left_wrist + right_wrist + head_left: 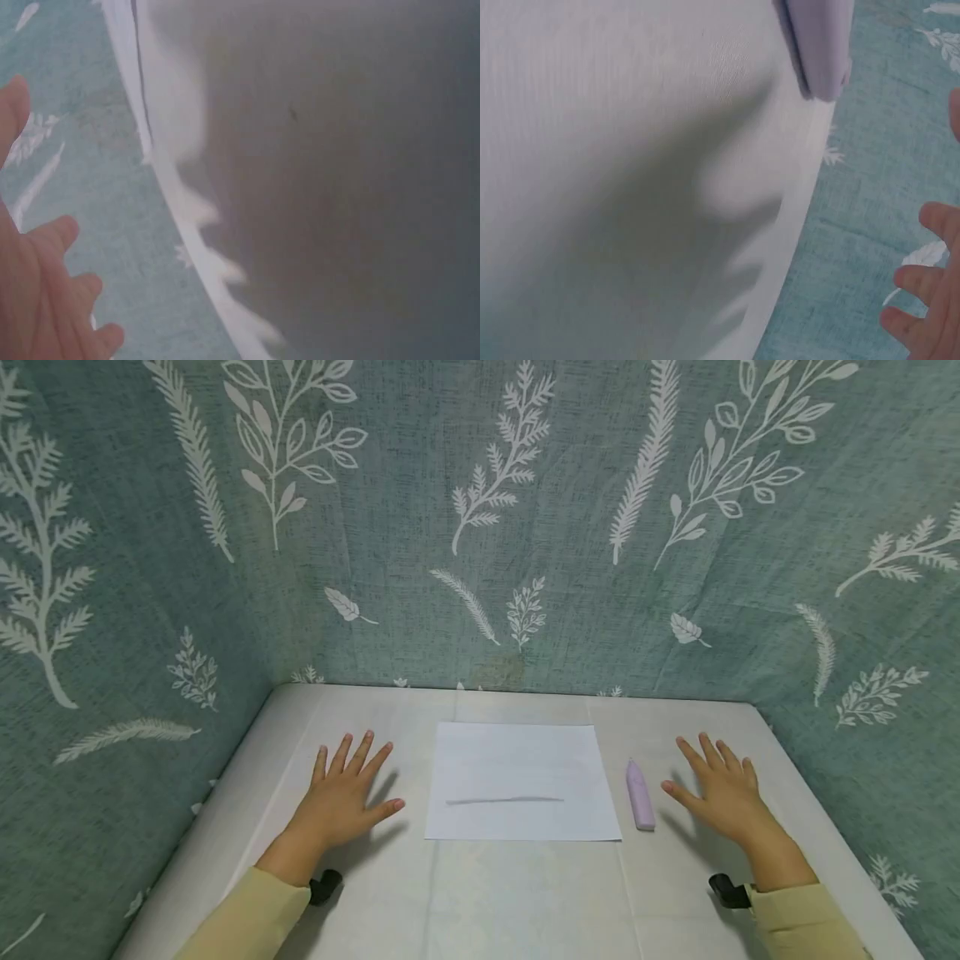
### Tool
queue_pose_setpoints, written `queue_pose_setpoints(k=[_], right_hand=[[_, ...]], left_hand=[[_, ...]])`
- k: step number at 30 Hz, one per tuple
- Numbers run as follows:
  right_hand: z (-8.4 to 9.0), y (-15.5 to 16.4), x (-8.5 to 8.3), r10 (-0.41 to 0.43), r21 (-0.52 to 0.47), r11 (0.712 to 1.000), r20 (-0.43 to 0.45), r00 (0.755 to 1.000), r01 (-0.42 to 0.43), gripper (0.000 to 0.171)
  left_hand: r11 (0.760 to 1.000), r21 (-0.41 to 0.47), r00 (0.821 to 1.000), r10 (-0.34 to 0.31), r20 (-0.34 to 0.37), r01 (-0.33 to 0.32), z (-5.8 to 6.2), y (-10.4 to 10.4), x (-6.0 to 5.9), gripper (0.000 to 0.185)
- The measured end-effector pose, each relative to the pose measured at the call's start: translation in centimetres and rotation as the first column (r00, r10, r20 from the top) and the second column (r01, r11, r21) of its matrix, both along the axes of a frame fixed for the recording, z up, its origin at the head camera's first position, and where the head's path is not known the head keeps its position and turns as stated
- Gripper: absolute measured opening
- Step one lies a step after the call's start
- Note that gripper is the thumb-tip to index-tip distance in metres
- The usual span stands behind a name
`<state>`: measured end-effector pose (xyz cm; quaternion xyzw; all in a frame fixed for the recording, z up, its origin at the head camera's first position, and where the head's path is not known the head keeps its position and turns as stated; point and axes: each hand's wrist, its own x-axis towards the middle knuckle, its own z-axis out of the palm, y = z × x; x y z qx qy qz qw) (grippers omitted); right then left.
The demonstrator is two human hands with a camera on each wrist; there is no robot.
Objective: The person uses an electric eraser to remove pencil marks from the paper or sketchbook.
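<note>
A white sheet of paper (517,756) lies on the white table, with a thin grey line (505,800) across its lower part; whether that is a slit, a fold or a mark I cannot tell. To its right is a slim lilac object (640,795) with a tapered tip pointing away; its kind is unclear. My left hand (341,802), fingers spread, hovers left of the paper and holds nothing. Right of the lilac object, my right hand (723,797) is also spread above the table with nothing in it. The right wrist view shows one end of the lilac object (821,45).
The white tabletop (525,893) is bordered at the back and sides by a green cloth (405,510) with white leaf prints. Black wrist straps or mounts (729,892) sit by the yellow sleeves (806,918). Both hands cast shadows on the table.
</note>
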<state>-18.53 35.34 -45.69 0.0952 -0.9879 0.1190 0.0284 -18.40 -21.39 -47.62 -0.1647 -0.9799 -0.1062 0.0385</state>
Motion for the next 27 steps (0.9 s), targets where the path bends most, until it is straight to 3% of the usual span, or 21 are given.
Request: queue_pose_setpoints(k=[11, 18, 27], right_hand=[[-0.5, -1.8, 0.1, 0.036, -0.050, 0.998, 0.020, 0.999, -0.035, 0.077], [-0.8, -2.6, 0.2, 0.102, -0.099, 0.990, 0.007, 0.995, -0.101, 0.067], [-1.1, -3.0, 0.2, 0.123, -0.113, 0.986, 0.010, 0.992, -0.121, 0.058]], left_hand=[[0.999, 0.004, 0.998, -0.044, 0.033, 0.044, -0.1, 1.9, 0.3, 0.085], [0.995, -0.012, 0.992, -0.100, 0.083, 0.101, -0.5, 2.9, 0.1, 0.083], [0.995, -0.016, 0.982, -0.097, 0.159, 0.101, -0.3, 4.2, -0.1, 0.081]])
